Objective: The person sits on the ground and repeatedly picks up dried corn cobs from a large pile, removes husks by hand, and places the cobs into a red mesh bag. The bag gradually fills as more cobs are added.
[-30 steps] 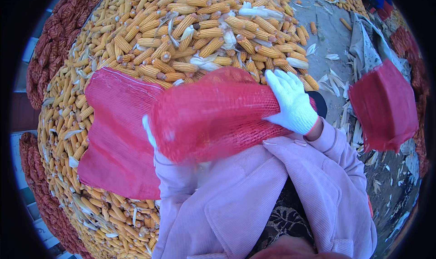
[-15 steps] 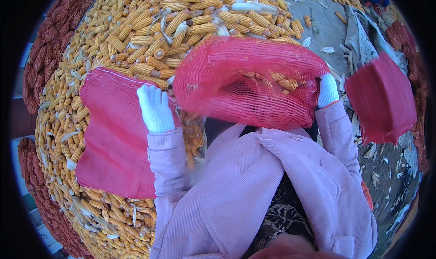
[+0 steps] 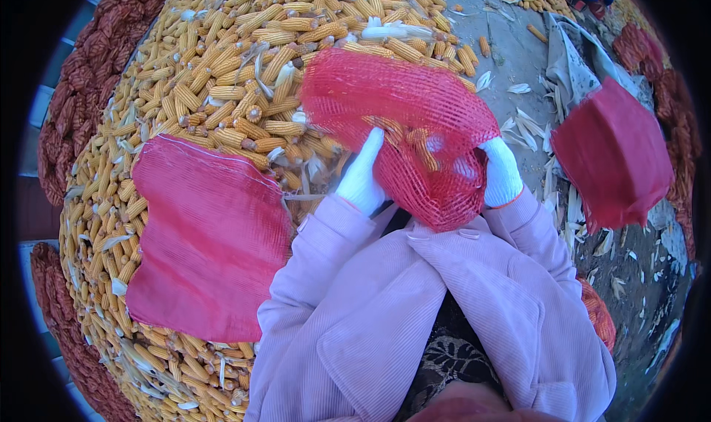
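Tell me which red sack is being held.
The middle mesh sack, held by the left hand and right hand; the flat sack at left lies on corncobs, unheld like the others.

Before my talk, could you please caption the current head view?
Gloved left hand and right hand hold a red mesh bag near heaped corn.

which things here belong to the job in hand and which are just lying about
Job in hand:
Red mesh sack, held by the right hand, with the left hand against it
Heaped corn cobs, probably
Flat red mesh sack, untouched, probably

Lying about:
Loose pale husks
Crumpled grey sheet
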`<move>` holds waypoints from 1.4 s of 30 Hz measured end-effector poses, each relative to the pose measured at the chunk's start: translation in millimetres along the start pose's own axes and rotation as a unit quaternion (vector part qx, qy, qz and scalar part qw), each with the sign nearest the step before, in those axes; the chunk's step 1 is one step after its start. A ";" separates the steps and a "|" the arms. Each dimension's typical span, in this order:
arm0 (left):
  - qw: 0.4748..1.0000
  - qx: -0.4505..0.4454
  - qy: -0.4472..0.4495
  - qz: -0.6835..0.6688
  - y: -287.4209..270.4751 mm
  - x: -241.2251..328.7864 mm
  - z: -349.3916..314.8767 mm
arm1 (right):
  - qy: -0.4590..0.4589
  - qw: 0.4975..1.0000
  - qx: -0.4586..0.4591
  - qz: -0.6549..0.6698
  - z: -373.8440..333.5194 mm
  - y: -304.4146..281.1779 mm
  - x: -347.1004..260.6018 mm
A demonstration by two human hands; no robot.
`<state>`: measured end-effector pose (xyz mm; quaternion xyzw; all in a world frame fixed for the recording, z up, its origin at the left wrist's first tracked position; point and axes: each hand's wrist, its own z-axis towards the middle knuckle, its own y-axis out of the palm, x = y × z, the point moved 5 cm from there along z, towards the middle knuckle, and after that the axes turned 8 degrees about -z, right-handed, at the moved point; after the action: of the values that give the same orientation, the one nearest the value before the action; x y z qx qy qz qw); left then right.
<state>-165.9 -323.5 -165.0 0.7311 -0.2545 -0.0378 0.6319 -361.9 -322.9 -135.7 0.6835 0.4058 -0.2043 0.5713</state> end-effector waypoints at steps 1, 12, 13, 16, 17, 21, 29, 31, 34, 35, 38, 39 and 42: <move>0.998 0.058 0.007 -0.028 -6.7 0.8 5.6 | 0.010 1.000 -0.023 0.013 -3.6 1.7 -1.2; 0.981 0.054 0.154 0.109 8.4 76.7 -21.7 | -0.047 0.981 -0.105 -0.157 -24.4 -70.3 -46.7; 0.979 0.043 0.156 0.124 17.1 78.0 -25.8 | -0.029 0.964 -0.139 -0.226 -29.6 -73.9 -49.1; 0.975 0.033 0.155 0.157 36.0 86.2 -31.3 | -0.130 0.955 -0.146 -0.221 -31.0 -83.2 -93.6; 0.976 0.034 0.151 0.156 38.8 89.7 -31.7 | -0.156 0.957 -0.117 -0.214 -28.2 -86.9 -111.6; 0.971 0.021 0.125 0.204 41.6 87.2 -31.3 | -0.213 0.934 -0.061 -0.282 -11.1 -74.9 -136.4; 0.977 0.021 0.116 0.178 44.3 90.6 -44.7 | -0.074 0.963 -0.078 -0.247 52.2 -10.0 -68.7; 0.964 0.044 0.075 0.252 36.0 93.2 -40.8 | -0.123 0.968 -0.065 -0.211 50.7 -0.9 -89.8; 0.915 0.042 -0.003 0.402 20.6 92.3 -23.3 | -0.228 0.952 -0.088 -0.183 52.4 11.3 -144.9; 0.902 0.029 -0.014 0.430 15.9 89.3 -18.0 | -0.244 0.945 -0.055 -0.212 51.3 8.7 -156.3; 0.932 0.015 -0.003 0.362 4.4 80.9 -2.7 | -0.270 0.912 0.042 -0.306 41.8 -5.4 -176.1; 0.947 0.010 0.005 0.320 2.3 78.1 5.2 | -0.265 0.899 0.078 -0.341 38.3 -11.0 -176.9; 0.977 -0.023 0.020 0.209 -2.3 70.0 34.0 | -0.265 0.810 0.131 -0.507 26.2 -15.5 -175.8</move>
<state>-117.2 -383.5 -155.3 0.6478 -0.3881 0.1039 0.6472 -472.5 -404.0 -21.5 0.3679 0.4971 -0.6894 0.3771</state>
